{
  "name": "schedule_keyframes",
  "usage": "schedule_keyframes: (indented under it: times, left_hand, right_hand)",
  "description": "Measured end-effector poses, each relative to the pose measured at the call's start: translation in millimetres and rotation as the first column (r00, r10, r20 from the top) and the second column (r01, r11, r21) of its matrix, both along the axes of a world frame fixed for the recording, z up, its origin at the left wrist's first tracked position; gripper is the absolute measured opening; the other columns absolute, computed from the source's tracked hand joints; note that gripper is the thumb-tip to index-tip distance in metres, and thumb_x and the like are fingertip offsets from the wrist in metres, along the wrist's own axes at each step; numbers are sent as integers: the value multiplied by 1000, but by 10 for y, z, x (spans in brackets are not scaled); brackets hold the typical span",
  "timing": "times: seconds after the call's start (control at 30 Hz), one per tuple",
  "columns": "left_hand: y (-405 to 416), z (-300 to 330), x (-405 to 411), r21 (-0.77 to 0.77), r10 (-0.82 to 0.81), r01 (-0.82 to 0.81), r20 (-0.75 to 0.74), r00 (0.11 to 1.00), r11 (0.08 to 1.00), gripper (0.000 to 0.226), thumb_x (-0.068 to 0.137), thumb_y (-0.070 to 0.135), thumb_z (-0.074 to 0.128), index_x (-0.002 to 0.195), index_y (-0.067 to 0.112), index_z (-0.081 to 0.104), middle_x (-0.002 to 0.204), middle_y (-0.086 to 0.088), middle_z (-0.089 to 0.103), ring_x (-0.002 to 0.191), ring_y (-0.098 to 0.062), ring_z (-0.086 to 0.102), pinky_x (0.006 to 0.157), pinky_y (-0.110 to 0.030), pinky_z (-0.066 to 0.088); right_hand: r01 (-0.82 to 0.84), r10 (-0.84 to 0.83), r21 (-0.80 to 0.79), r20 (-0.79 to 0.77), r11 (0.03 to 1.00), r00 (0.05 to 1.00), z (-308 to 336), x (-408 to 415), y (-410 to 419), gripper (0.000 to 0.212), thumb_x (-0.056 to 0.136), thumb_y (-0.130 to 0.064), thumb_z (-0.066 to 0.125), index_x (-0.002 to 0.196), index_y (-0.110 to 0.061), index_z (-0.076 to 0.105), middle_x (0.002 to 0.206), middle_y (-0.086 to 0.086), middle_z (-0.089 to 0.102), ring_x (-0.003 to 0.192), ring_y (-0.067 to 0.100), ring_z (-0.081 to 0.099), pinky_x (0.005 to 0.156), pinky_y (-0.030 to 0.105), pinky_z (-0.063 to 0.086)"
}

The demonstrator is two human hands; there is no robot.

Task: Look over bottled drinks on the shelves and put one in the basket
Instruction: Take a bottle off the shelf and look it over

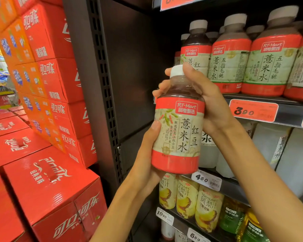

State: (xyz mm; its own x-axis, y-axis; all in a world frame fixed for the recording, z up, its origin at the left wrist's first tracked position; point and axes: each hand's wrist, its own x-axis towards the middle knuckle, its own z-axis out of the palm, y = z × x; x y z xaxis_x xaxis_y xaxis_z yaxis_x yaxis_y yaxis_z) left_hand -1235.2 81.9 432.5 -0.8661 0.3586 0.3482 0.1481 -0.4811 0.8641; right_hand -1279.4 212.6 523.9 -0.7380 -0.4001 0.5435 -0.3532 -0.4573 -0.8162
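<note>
Stacked red cartons [47, 180] fill the left side, beside a dark shelving upright [108, 95]. To the right, the shelves [262, 99] carry a row of matching red-and-cream bottles [271, 55] on top, pale jugs [269, 147] lower, yellow juice bottles [187, 198] beneath that, with orange price tags [254, 110] on the shelf edges. In front of the shelves, a bottled drink [179, 130] is held upright in the air — white cap, red-and-cream label facing the camera. Both hands hold it: the left hand [150, 154] wraps its lower part, the right hand [205, 100] clasps the neck and shoulder from behind.
</note>
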Motion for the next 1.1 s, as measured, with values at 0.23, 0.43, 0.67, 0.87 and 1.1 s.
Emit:
schedule_keyframes:
  times: [0.23,0.43,0.67,0.87,1.1]
  left_hand:
    - [-49,193,-5,-200,201,-232,-165,966,952,67,85,64,42,132,17,55,126,-5,66,117,-20,62,99,-38,50]
    - [80,138,21,-228,298,-328,-155,942,917,50,81,57,59,116,22,66,111,-2,73,103,-17,69,85,-31,56]
    - [-46,201,134,177,-141,104,214,967,979,74,75,60,60,129,10,59,123,-25,63,101,-38,67,72,-45,57]
    - [-195,287,269,296,-364,288,245,899,911,76,82,53,58,136,1,49,129,-27,58,112,-43,60,84,-53,54]
    - [-207,302,264,99,-282,267,220,934,959,72,78,51,56,130,1,53,119,-25,64,103,-40,66,85,-46,57]
  right_hand:
    - [297,-298,-20,-33,955,954,61,-26,36,31,91,-32,62,98,-2,65,80,6,74,82,23,71,75,34,56]
    - [337,-338,123,-13,933,941,118,-62,31,31,88,-41,64,91,-10,68,87,7,76,83,18,72,72,31,59]
    - [119,-138,92,245,989,960,18,-88,-94,20,90,-30,59,101,-13,61,104,19,58,99,30,57,101,46,45]
    - [67,-92,71,436,995,896,-3,-163,-211,16,96,-26,51,88,-13,57,93,12,54,94,28,52,104,43,40]
    - [61,-83,59,552,996,830,-49,-196,-231,16,96,-26,51,99,-10,53,99,10,49,94,24,53,99,35,44]
